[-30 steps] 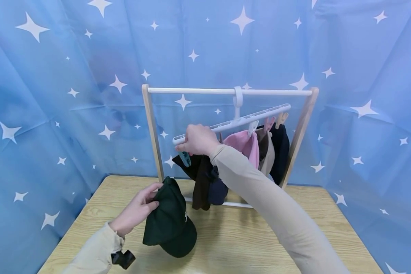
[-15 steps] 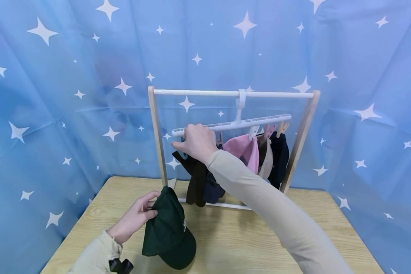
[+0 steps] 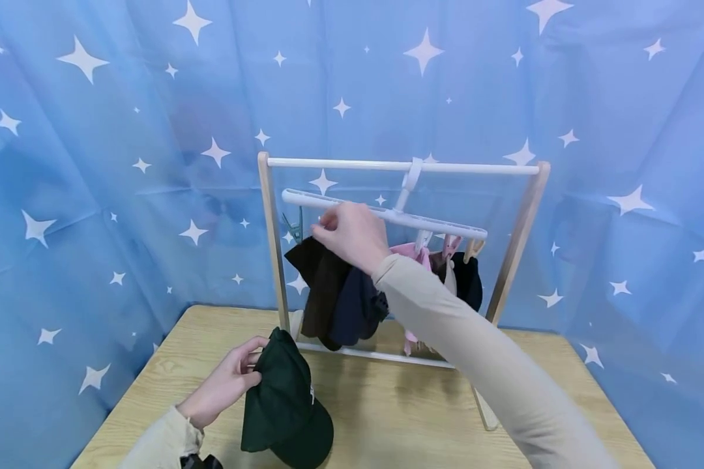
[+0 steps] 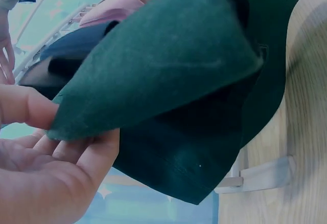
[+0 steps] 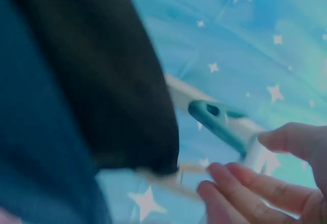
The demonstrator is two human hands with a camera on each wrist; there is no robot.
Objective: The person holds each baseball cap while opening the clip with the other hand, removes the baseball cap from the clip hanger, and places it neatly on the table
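My left hand (image 3: 225,384) pinches the rear edge of a dark green baseball cap (image 3: 281,397), brim hanging down, low over the table. In the left wrist view the thumb and fingers hold the cap's lower edge (image 4: 76,116). My right hand (image 3: 354,234) is up at the white clip hanger (image 3: 308,198), its thumb and fingers apart. A teal clip (image 3: 296,227) hangs with nothing in it at the hanger's left end. Beside it hang a dark brown cap (image 3: 322,286) and a navy cap (image 3: 352,309). In the right wrist view, fingertips are right at a pale clip (image 5: 191,169).
The hanger hooks over the white rod (image 3: 340,163) of a wood-sided rack (image 3: 516,247). A pink item (image 3: 407,249) and a black item (image 3: 468,280) hang farther right on clips. The rack stands on a wooden table (image 3: 399,410) before a blue star-printed curtain (image 3: 123,215).
My right hand has moved right, off the teal clip. The hanger has tipped, its left end rising and right end dropping. The green cap sits slightly lower in view, still in my left hand.
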